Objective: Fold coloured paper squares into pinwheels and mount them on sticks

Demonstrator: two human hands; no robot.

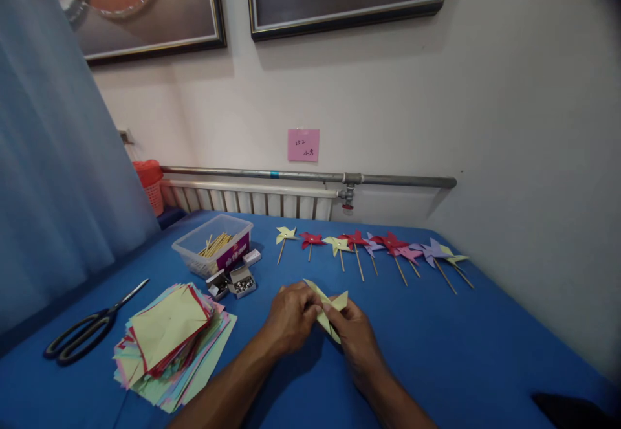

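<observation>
Between my two hands is a pale yellow paper pinwheel (334, 332), its points folded in towards the middle and no stick visible on it. My left hand (294, 316) pinches its left side, fingers curled. On the right side my right hand (354, 335) grips it with the thumb pressed near the centre. Both hands are closed on the paper just above the blue table. A stack of coloured paper squares (169, 325), pale yellow on top, lies left of my left forearm. Two small open boxes of metal pins (242, 283) sit beyond the stack.
Black-handled scissors (85, 335) lie at the left. A clear plastic tub (182, 248) holds wooden sticks (216, 245), with a small closed box (251, 257) beside it. Several finished pinwheels (356, 240) on sticks line the table's far side. A radiator (291, 206) and pipe run along the wall.
</observation>
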